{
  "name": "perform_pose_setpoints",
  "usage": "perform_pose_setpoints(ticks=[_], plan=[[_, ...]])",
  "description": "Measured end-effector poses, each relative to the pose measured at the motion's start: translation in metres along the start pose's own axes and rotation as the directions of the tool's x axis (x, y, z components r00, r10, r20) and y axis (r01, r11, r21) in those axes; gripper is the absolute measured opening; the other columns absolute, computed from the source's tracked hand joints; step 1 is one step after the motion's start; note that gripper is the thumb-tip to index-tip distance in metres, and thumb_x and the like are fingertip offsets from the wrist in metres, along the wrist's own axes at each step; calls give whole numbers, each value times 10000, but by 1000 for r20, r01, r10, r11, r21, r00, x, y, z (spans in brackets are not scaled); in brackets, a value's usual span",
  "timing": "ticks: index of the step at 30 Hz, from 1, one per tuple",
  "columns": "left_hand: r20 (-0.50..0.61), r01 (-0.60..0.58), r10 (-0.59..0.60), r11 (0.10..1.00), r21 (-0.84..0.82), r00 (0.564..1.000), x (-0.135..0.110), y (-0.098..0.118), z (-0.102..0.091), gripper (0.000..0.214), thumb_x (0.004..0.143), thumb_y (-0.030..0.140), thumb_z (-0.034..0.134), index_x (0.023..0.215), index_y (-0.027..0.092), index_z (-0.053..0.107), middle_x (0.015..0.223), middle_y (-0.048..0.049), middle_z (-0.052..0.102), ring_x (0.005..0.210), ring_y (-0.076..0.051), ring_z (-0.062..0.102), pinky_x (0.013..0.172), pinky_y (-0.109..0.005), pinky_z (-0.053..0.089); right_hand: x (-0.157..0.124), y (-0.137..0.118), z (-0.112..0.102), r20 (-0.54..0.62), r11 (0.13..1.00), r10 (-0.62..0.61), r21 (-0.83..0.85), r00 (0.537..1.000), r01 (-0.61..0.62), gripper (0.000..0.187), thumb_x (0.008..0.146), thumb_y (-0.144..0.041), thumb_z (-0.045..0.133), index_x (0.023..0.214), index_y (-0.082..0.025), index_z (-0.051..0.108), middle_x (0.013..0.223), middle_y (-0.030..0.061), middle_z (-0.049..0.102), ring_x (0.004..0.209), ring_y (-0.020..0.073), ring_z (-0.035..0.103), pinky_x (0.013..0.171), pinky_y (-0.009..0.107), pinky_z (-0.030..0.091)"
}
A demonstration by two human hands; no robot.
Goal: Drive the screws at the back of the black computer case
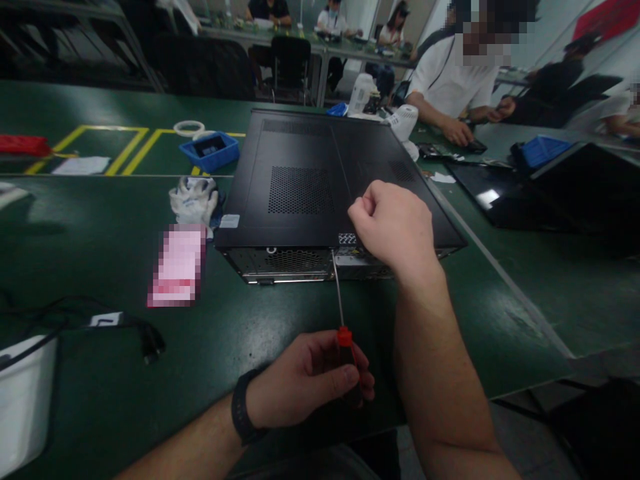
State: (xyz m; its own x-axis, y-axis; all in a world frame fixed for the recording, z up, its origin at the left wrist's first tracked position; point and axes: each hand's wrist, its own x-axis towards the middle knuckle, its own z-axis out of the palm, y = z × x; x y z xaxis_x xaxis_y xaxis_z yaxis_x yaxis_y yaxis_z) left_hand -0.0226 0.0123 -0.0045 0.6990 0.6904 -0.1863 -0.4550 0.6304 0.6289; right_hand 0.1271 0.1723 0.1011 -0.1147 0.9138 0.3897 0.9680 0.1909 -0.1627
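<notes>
A black desktop computer case (310, 180) lies flat on the green table (100, 267), its rear panel facing me. My left hand (310, 380) is closed around the red-and-black handle of a screwdriver (340, 303). The thin shaft runs up to the top edge of the rear panel. My right hand (395, 223) rests in a loose fist on the near right corner of the case lid, fingers curled; what they hold, if anything, is hidden. A black watch sits on my left wrist.
White work gloves (194, 198) and a pink blurred card (177, 265) lie left of the case. A blue tray (210, 151) and tape roll (189, 127) sit behind. Black cables (125, 327) and a white bin (25, 400) lie at near left. A person in white works at far right beside laptops (550, 193).
</notes>
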Motion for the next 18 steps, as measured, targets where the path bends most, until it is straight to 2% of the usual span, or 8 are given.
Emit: perform_pose_setpoints(ticks=[7, 13, 18], plan=[[17, 1, -1, 1000, -28, 1000, -1, 0, 0, 266, 881, 340, 816, 1031, 147, 713, 948, -62, 772, 861, -117, 759, 788, -239, 600, 0, -1, 0, -1, 1000, 9, 0, 1000, -9, 180, 902, -307, 495, 767, -234, 587, 823, 79, 678, 744, 219, 533, 652, 356, 279], [91, 32, -20, 990, -139, 996, -1, -3, -2, 238, 903, 335, 787, 1033, 162, 686, 953, -69, 782, 873, -188, 800, 695, -273, 656, 0, 0, 1, -15, 1000, 7, -17, 1000, -8, 187, 903, -309, 491, 768, -227, 591, 804, 63, 666, 724, 201, 515, 648, 349, 257], [141, 54, -25, 977, -206, 990, -3, -2, -1, 226, 930, 328, 756, 1071, 160, 704, 965, -81, 796, 894, -201, 808, 715, -283, 667, 0, 0, 1, -6, 1000, 17, -16, 1000, -17, 186, 904, -302, 499, 789, -217, 618, 810, 68, 672, 748, 205, 540, 657, 344, 287]])
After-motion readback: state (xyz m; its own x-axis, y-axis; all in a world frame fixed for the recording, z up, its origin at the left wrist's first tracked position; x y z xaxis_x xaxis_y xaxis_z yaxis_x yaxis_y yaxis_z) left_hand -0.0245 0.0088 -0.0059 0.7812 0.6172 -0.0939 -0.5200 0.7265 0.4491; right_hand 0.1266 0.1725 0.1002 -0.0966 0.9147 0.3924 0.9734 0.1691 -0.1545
